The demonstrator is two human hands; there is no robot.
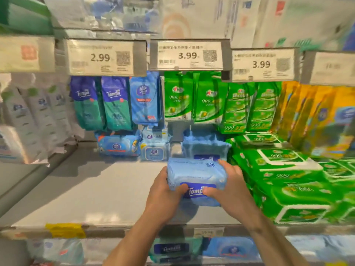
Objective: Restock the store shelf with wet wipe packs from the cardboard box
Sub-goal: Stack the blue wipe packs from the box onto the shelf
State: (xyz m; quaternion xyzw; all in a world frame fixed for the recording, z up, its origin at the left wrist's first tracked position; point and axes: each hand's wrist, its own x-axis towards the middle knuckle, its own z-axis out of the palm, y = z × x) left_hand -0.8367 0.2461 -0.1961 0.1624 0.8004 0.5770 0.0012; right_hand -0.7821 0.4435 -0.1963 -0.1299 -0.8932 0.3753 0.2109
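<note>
A light blue wet wipe pack point(196, 175) with a dark blue Tempo label is held just above the grey shelf point(96, 189), between both hands. My left hand point(163, 192) grips its left end, thumb on the front face. My right hand point(228, 187) grips its right end, fingers over the top edge. Right behind it sits another light blue pack point(206, 146) on the shelf. The cardboard box is out of view.
Stacks of green wipe packs point(288, 175) fill the shelf to the right. Small blue packs point(119, 145) lie at the back, under hanging Tempo point(99, 104) and green sachets point(192, 96). White packs point(28, 120) crowd the left. Price tags point(186, 54) line the upper rail.
</note>
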